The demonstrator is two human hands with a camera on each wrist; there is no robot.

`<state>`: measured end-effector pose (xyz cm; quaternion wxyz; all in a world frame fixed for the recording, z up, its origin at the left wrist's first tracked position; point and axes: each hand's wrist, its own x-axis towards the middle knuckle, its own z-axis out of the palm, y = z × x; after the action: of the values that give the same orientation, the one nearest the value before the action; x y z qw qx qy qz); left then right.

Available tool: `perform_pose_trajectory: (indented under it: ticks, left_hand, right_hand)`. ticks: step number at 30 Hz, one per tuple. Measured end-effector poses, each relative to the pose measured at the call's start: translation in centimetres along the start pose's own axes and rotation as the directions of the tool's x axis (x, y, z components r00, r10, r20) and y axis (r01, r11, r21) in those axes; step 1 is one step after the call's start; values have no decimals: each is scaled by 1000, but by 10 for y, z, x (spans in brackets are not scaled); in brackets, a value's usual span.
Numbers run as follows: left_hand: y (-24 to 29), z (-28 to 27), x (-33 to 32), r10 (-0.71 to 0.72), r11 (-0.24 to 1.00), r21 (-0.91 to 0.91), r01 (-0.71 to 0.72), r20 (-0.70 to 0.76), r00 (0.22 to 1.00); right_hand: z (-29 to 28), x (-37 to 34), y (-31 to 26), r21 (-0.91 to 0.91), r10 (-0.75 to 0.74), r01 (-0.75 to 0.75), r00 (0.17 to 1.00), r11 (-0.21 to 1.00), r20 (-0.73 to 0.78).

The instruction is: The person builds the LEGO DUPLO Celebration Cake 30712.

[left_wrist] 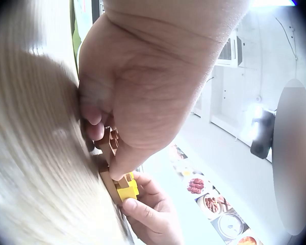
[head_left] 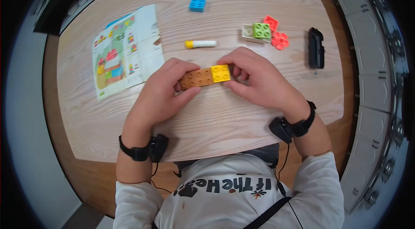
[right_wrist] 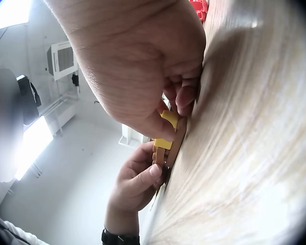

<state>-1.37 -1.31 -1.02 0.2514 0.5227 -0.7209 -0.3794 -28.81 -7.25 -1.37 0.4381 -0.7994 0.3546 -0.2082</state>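
Observation:
In the head view a brown toy building brick with studs on top lies just in front of me, end to end with a yellow four-stud brick. My left hand grips the brown one at its left end, thumb on the near side and fingers on the far side. My right hand pinches the yellow brick between thumb and forefinger. From the right wrist a lower brown layer shows beneath the yellow brick, close to the tabletop. Fingers partly hide the bricks in both wrist views.
A picture leaflet lies at the left. Beyond the hands are a white stick with a yellow end and a blue brick. Right of these sit a green brick, a red flower piece and a black case.

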Motion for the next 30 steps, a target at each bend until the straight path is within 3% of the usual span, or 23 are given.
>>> perform_pose_trajectory:
  ticks: [6, 30]
  left_hand:
    - [-17, 1, -2, 128, 991, 46, -126, -43, 991]
    - [-14, 1, -2, 70, 997, 35, -70, -1, 998]
  right_hand:
    - [6, 1, -5, -3, 35, -35, 999, 999, -20]
    - [5, 2, -3, -12, 38, -38, 999, 999, 2]
